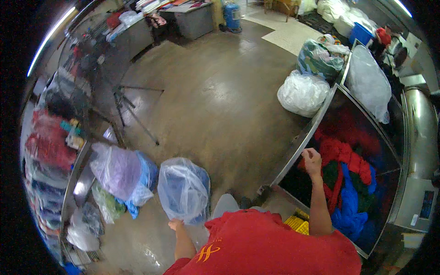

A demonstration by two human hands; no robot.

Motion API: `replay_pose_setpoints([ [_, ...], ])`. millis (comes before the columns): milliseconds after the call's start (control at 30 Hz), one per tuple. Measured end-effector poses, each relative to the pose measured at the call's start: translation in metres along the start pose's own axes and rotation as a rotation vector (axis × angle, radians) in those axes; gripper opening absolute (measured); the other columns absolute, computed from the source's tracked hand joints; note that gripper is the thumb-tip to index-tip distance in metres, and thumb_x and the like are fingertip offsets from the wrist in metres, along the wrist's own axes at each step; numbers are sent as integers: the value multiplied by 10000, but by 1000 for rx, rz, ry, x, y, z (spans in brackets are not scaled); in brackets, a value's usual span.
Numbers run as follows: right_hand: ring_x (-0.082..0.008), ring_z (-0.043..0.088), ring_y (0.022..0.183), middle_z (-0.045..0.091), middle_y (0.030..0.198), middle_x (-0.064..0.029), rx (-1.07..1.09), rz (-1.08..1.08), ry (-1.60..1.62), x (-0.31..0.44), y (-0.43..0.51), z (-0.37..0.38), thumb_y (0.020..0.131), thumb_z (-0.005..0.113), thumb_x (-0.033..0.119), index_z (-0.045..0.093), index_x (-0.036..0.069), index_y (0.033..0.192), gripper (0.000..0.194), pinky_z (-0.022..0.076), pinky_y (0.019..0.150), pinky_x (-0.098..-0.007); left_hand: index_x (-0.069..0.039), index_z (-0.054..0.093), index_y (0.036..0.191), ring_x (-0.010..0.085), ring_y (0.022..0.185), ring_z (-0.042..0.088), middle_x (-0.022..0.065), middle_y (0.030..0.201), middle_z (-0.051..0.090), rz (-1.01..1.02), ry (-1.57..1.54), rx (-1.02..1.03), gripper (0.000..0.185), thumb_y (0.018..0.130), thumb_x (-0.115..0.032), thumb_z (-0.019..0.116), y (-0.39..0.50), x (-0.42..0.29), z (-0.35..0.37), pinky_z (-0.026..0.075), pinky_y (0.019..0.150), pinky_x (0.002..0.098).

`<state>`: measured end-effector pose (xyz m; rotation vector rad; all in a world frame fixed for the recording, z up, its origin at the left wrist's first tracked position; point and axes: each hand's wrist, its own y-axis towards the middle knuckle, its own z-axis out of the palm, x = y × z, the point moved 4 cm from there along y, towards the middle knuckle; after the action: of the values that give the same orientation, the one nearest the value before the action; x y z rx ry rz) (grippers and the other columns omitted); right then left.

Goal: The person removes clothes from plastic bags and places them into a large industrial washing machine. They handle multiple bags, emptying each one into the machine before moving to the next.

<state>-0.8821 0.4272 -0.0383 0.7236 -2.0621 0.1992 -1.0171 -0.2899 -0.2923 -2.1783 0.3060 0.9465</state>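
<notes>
My left hand (176, 224) is at the near edge of a clear plastic bag (184, 190) that lines or covers a blue bin beside my legs. Its fingers look curled, but whether they grip the film is too small to tell. My right hand (312, 161) hangs over a metal-rimmed cart (298, 137), just inside its left rim. Its fingers are loosely bent and apart, with nothing visible in them. Beneath and beyond that hand lie crumpled cloths: red fabric (343, 154), blue fabric (349, 206) and dark green fabric (330, 172).
Left of the bin, filled plastic bags (118, 168) crowd a metal rack. Tripod legs (137, 113) spread over the concrete floor (206, 89). A white bundle (304, 92) and a large filled bag (367, 79) flank the cart's far end. Beside my right side is a yellow crate (297, 225).
</notes>
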Motion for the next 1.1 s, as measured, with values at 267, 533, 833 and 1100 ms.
replay_pose_setpoints([
  [267, -375, 591, 993, 607, 1083, -234, -491, 271, -359, -96, 83, 45, 894, 614, 310, 492, -5, 1262, 500, 445, 888, -430, -82, 527, 1092, 320, 689, 631, 158, 788, 569, 148, 206, 703, 365, 789, -251, 640, -5, -119, 189, 519, 486, 448],
  [533, -401, 579, 1005, 603, 1053, -246, -505, 610, -163, -55, 116, 76, 930, 566, 319, 518, -19, 1159, 410, 442, 850, -429, 21, 506, 1116, 308, 624, 672, 172, 829, 644, 63, 943, 1049, 294, 930, -206, 487, -65, -332, 580, 571, 492, 434],
  [833, -449, 566, 1027, 602, 1077, -270, -478, 1025, -334, -56, 163, 69, 944, 429, 529, 510, -10, 1117, 572, 433, 872, -511, 65, 435, 1311, 274, 759, 690, 213, 970, 669, 633, 874, 1767, 461, 941, -192, 534, -451, -330, 937, 568, 560, 351],
  [1100, -437, 616, 929, 644, 997, -241, -449, 1086, -274, -89, 233, 44, 948, 394, 559, 598, 8, 1062, 598, 476, 795, -501, -2, 569, 1237, 78, 733, 518, 2, 871, 612, 925, 865, 2524, 391, 955, -272, 561, -860, -229, 907, 441, 662, 231],
])
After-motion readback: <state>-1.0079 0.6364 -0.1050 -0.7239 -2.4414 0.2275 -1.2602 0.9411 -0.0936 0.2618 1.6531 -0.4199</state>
